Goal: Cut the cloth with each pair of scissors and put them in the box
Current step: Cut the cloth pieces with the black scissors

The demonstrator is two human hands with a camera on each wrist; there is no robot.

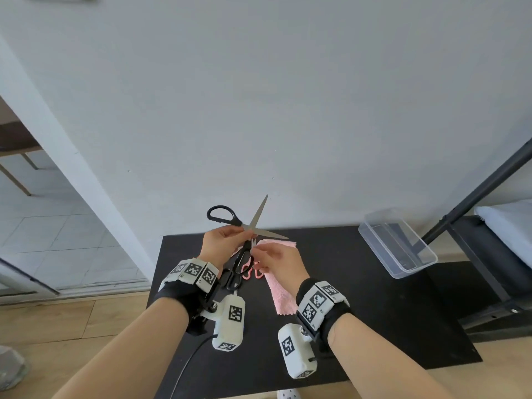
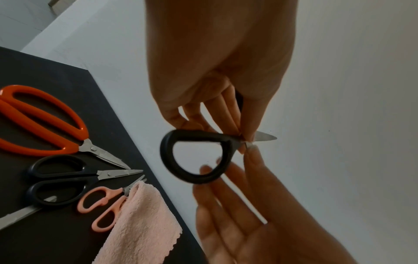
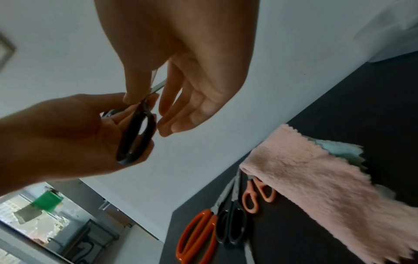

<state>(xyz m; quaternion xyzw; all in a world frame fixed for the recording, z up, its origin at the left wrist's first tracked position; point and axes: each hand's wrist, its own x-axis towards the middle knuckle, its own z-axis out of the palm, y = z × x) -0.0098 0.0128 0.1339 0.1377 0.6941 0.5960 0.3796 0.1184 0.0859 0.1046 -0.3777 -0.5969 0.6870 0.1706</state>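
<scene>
Both hands are raised over the black table (image 1: 359, 312) and hold one large pair of black-handled scissors (image 1: 253, 223) with its blades spread wide. My left hand (image 1: 244, 233) grips it near the pivot, and one handle loop (image 2: 196, 160) sticks out past the fingers. My right hand (image 3: 138, 97) pinches the metal by the pivot with thumb and forefinger, its other fingers relaxed. The pink cloth (image 1: 280, 289) lies flat on the table under the hands. The clear plastic box (image 1: 400, 243) stands at the table's back right corner.
Three more pairs lie left of the cloth: orange-handled scissors (image 2: 45, 121), small black scissors (image 2: 61, 180) and small pink scissors (image 2: 101, 205), whose tips touch the cloth. A pale blue-green cloth (image 3: 339, 150) shows under the pink one. A white wall stands behind, a dark metal frame (image 1: 475, 203) at right.
</scene>
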